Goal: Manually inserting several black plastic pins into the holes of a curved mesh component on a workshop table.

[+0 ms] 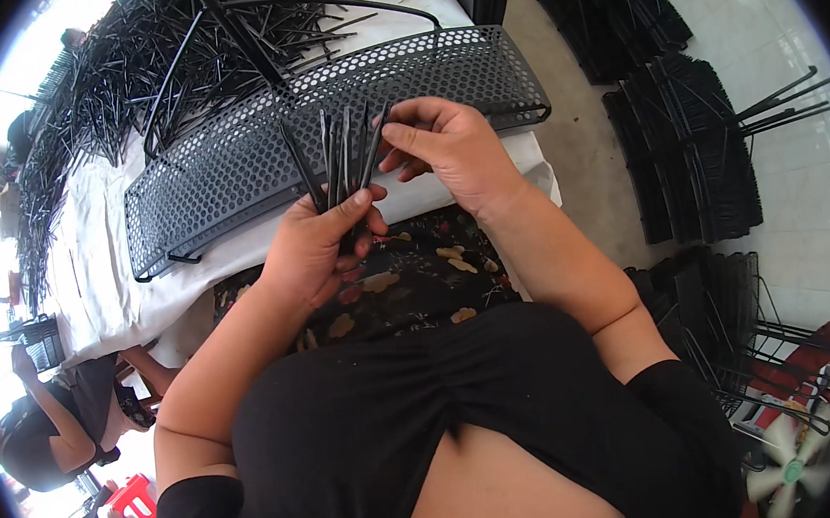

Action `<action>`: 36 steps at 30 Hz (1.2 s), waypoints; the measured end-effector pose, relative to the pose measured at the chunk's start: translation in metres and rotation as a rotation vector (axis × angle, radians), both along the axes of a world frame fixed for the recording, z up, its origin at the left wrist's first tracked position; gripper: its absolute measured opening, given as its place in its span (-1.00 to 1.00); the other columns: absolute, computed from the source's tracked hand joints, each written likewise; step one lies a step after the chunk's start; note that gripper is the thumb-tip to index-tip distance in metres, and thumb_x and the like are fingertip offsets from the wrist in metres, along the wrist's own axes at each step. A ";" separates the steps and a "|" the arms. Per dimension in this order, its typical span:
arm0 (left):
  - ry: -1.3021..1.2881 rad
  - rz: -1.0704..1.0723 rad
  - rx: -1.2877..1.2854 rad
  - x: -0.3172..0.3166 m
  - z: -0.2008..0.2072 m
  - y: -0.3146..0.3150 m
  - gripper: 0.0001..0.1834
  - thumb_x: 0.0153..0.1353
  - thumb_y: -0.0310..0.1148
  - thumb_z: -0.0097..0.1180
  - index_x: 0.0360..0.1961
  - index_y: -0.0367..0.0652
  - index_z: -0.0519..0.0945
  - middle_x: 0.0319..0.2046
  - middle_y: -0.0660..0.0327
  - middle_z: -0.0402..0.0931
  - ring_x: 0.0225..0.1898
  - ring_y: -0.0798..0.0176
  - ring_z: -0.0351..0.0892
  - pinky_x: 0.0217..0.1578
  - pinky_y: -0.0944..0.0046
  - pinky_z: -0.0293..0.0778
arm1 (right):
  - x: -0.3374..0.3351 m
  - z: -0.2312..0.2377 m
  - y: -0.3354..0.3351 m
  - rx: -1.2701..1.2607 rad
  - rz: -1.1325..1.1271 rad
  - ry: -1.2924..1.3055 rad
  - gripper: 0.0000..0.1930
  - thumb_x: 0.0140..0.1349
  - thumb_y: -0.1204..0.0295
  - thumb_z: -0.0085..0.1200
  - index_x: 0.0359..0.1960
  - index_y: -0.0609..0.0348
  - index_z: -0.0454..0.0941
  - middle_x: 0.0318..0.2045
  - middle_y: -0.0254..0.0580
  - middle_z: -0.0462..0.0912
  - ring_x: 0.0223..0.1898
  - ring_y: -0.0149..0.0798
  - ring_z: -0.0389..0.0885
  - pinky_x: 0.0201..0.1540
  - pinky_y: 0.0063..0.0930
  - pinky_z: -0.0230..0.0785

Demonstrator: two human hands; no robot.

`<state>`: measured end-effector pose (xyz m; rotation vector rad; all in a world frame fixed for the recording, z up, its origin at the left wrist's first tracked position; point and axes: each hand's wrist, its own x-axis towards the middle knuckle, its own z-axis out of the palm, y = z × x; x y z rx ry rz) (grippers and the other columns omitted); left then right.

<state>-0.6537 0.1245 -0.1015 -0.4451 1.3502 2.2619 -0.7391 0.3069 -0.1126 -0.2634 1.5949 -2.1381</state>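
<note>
My left hand (pixel 319 233) is closed round a bunch of thin black strips (pixel 339 162), which fan upward out of the fist. At the bunch's right side, my right hand (pixel 445 153) pinches the upper end of one strip between thumb and forefinger. Just beyond both hands lies a black perforated metal basket panel (pixel 221 182), long and curved, with thin wire legs and a bent wire frame at its back. Its middle is partly hidden behind the strips and my right hand.
A big tangled heap of black strips (pixel 152 75) covers the far left of the white-covered table (pixel 103 306). Stacks of black panels (pixel 691 146) line the floor at the right. Another person (pixel 55 429) sits at the left, near a red stool (pixel 136 505). A fan (pixel 792 468) stands lower right.
</note>
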 end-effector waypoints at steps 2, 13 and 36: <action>-0.020 -0.026 -0.037 -0.004 0.001 -0.009 -0.79 0.32 -0.30 0.09 -0.13 -0.21 0.54 -0.46 0.24 0.55 -0.58 0.49 0.38 -0.71 0.54 0.13 | 0.004 0.003 -0.011 -0.037 -0.016 -0.031 -0.80 0.26 0.39 0.16 -0.18 0.25 0.55 -0.39 -0.23 0.66 -0.41 -0.37 0.63 -0.37 -0.56 0.46; -0.063 -0.136 0.138 -0.006 -0.013 -0.053 -0.74 0.41 -0.24 -0.07 -0.14 -0.22 0.50 -0.41 0.13 0.58 -0.51 0.38 0.48 -0.72 0.52 0.18 | 0.004 0.000 -0.046 -0.024 0.040 -0.041 -0.86 0.26 0.41 0.14 -0.29 0.25 0.58 -0.42 -0.26 0.65 -0.44 -0.45 0.60 -0.45 -0.60 0.48; -0.256 0.065 0.274 -0.003 -0.017 -0.064 -0.71 0.38 -0.26 -0.06 -0.05 -0.24 0.51 -0.21 0.12 0.58 -0.23 0.16 0.63 -0.36 0.08 0.66 | 0.021 0.003 -0.045 0.653 0.021 1.767 -0.69 -0.11 0.39 0.13 -0.25 0.08 0.69 -0.19 -0.22 0.62 -0.17 -0.25 0.57 -0.22 -0.42 0.43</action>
